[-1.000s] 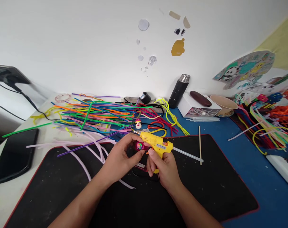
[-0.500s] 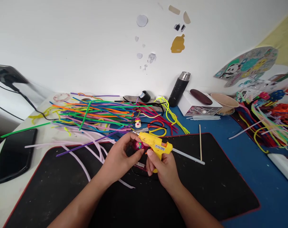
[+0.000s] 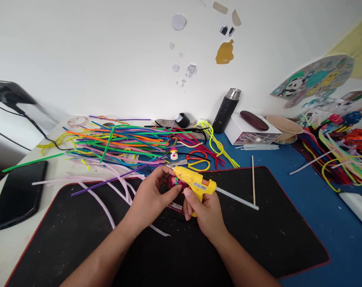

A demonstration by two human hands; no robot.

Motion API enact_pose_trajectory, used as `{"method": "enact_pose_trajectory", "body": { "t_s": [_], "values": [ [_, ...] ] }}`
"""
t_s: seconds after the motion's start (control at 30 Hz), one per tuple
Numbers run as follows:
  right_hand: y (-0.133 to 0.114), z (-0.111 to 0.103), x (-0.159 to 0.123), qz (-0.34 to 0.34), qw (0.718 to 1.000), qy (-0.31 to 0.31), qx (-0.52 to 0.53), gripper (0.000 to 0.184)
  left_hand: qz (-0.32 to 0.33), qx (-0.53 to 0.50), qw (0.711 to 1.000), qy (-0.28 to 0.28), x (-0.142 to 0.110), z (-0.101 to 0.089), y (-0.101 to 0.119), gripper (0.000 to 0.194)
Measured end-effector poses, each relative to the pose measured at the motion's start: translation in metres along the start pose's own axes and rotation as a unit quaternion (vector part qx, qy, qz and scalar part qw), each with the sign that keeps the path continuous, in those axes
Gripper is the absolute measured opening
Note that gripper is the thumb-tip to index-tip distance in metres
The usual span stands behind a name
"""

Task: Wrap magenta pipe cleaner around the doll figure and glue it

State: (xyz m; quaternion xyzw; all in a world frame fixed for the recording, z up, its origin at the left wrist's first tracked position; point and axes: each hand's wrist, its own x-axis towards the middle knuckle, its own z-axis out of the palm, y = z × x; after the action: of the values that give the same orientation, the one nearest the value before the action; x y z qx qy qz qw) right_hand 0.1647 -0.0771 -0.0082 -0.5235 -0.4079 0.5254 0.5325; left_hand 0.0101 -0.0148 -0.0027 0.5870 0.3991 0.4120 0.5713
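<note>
My left hand (image 3: 151, 195) pinches a small magenta piece (image 3: 176, 181) with a colorful patch between thumb and fingers, over the far middle of the black mat (image 3: 252, 243); likely held from the left to leave its right side free for the gun. Right hand (image 3: 209, 211): fingers curl around the yellow glue gun (image 3: 192, 178) grip, thumb on its near side, probably to steady it. Can't tell if the trigger is squeezed. Nozzle points far left, just beside my left fingers; contact unclear. Glue stick (image 3: 237, 198) juts out the back, to the right, clear of both hands. Pipe cleaners (image 3: 124, 139) lie heaped far left, seemingly to keep my work spot open yet in reach. Wooden stick (image 3: 253, 175) lies right, partly on the mat.
</note>
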Motion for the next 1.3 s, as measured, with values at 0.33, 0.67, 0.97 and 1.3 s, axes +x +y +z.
{"method": "enact_pose_trajectory", "body": {
  "t_s": [0.33, 0.67, 0.97, 1.3],
  "values": [
    [-0.0015, 0.0031, 0.0012, 0.005, 1.0, 0.006, 0.01, 0.062, -0.015, -0.023, 1.0, 0.016, -0.0006, 0.0012, -0.0034, 0.029],
    [0.0051, 0.007, 0.0002, 0.006, 1.0, 0.02, 0.02, 0.064, -0.036, -0.039, 0.998, 0.025, 0.0008, 0.0008, -0.0041, 0.034],
    [0.0045, 0.0073, 0.0003, 0.004, 1.0, 0.017, 0.025, 0.065, -0.061, -0.093, 0.993, 0.034, 0.0031, 0.0035, -0.001, 0.037],
    [0.0035, 0.0084, -0.0013, 0.005, 1.0, 0.014, 0.007, 0.067, -0.066, -0.083, 0.994, 0.04, 0.0033, 0.0032, -0.001, 0.036]
  ]
}}
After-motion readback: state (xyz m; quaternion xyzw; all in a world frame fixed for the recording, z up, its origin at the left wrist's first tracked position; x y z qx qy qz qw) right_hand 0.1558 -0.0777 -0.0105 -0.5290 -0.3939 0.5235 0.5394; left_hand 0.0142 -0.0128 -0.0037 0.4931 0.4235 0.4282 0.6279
